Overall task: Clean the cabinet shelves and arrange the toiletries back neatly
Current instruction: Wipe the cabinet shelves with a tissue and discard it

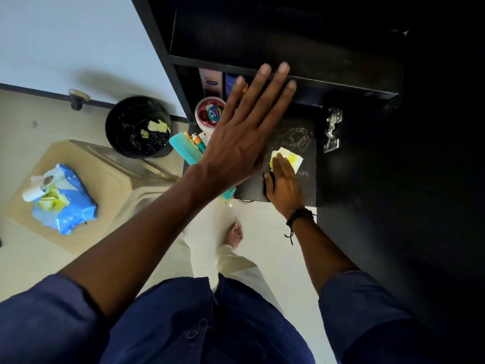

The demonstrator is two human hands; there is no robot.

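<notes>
Navy blue sleeves (39, 324) frame the left hand (236, 143), raised with straight fingers fanned apart. The right hand (284, 185), fingers flat together, presses a yellow-stained white wipe (291, 158) onto the dusty black cabinet shelf (301, 135). A teal plastic comb (183, 149) and a pale tube (211, 81), its blue label unreadable, sit at the shelf's left.

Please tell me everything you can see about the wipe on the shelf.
The wipe is a thin, pale yellow sheet with a brighter yellow stain. It lies flat on the dark shelf, near a dusty ring mark. The right hand presses its left part with straight fingers.
</notes>
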